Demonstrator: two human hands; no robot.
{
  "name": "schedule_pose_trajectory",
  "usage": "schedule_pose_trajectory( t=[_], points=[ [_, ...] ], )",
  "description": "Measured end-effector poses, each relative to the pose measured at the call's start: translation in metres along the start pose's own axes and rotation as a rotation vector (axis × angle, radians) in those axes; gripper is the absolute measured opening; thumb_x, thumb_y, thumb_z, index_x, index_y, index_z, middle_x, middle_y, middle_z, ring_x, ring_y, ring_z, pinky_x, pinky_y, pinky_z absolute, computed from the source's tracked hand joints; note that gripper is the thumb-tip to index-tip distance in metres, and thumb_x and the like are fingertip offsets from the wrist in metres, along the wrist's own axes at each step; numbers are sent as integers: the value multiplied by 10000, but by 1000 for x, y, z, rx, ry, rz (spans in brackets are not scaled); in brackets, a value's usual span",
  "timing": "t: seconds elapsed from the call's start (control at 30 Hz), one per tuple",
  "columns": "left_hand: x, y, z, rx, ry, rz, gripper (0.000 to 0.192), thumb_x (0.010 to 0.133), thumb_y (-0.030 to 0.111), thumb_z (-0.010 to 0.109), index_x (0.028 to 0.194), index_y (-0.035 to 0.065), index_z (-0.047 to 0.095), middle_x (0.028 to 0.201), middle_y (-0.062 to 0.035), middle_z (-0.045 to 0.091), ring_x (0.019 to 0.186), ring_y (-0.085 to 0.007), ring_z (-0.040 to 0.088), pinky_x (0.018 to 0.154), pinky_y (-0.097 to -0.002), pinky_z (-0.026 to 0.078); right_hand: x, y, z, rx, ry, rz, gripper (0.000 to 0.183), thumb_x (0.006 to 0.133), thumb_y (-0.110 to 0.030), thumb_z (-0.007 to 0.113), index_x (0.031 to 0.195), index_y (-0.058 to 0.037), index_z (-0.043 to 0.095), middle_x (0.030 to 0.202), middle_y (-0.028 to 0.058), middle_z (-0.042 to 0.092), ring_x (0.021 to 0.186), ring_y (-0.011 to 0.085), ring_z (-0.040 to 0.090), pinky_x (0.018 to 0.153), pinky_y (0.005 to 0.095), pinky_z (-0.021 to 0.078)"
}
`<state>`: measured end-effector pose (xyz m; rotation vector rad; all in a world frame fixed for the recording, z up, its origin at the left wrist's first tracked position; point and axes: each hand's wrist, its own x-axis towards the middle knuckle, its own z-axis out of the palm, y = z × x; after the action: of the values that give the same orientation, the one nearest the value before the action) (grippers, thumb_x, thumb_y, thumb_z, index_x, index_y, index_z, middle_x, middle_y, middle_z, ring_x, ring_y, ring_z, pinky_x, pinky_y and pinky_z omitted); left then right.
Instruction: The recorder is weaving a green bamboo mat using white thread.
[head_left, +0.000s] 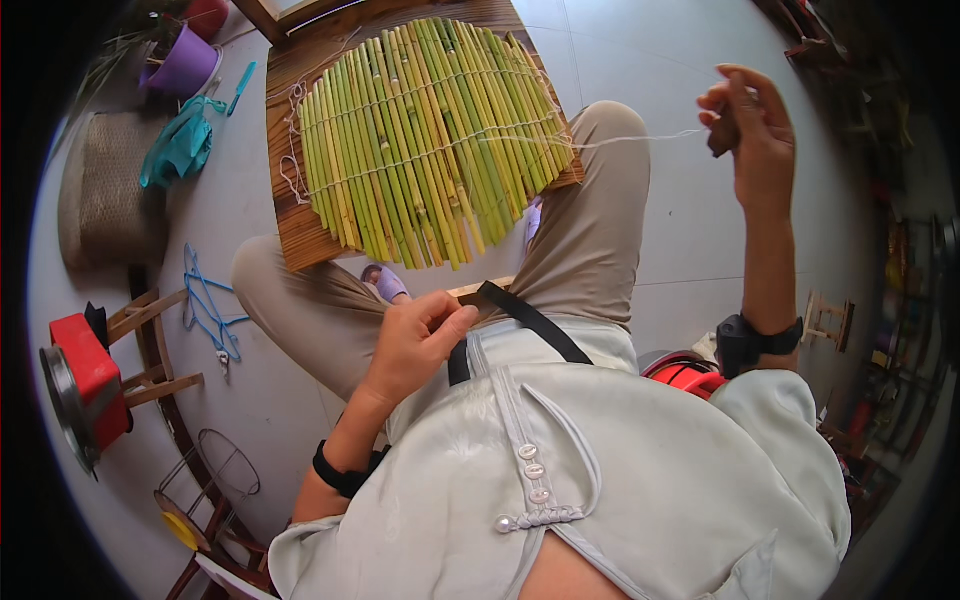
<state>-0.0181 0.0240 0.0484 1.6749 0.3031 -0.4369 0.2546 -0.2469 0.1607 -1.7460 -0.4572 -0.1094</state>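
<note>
A mat of green and yellow plant stalks (420, 142), bound side by side with rows of white string, lies on a dark wooden board (304, 247) before me. Out to the right, my right hand (750, 127) is raised, its fingers closed on a small dark brown object (723, 133). A white string (630, 139) runs taut from the mat's right part to that hand. My left hand (427, 337) is near my lap, below the mat's near edge, thumb against the curled fingers; whether anything thin is pinched there cannot be told. Loose string (294, 169) lies along the mat's left side.
At the left are a woven seat or basket (112, 187), a teal plastic bag (180, 146), blue hangers (206, 307), a purple pot (180, 64) and a red object with a metal rim (90, 382). A small wooden stool (829, 322) stands at the right. My knees flank the board.
</note>
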Motion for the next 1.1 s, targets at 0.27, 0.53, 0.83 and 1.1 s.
schedule_pose_trajectory(
  t=[0.27,0.53,0.83,1.1],
  points=[
    [29,-13,5,-1089,43,-227,377,926,151,629,1238,-25,511,1275,-168,562,1234,-287,507,1056,-409,415,3,-52,-52,321,63,-67,326,969,-299,579,1179,-50,586,724,5,561,581,91,518,621,290,476],
    [61,-19,33,-1353,103,-189,327,883,155,686,1154,3,586,1173,-140,609,1142,-260,547,973,-386,471,-34,-44,13,-23,-146,365,208,969,-179,479,1131,-53,510,716,-13,531,541,34,488,419,181,326],
    [75,-13,50,-1478,294,-138,215,838,143,738,1010,78,628,992,-63,650,951,-182,590,817,-341,492,-60,24,102,-127,-640,36,101,926,-122,594,967,-33,569,753,50,567,692,123,548,622,263,456],
    [73,-2,62,-1483,351,-195,171,868,165,708,1009,103,633,962,-18,654,946,-165,606,798,-318,497,-54,40,124,-351,-592,-162,99,900,-92,611,924,-10,562,770,106,570,713,238,556,654,334,458]
  ],
)
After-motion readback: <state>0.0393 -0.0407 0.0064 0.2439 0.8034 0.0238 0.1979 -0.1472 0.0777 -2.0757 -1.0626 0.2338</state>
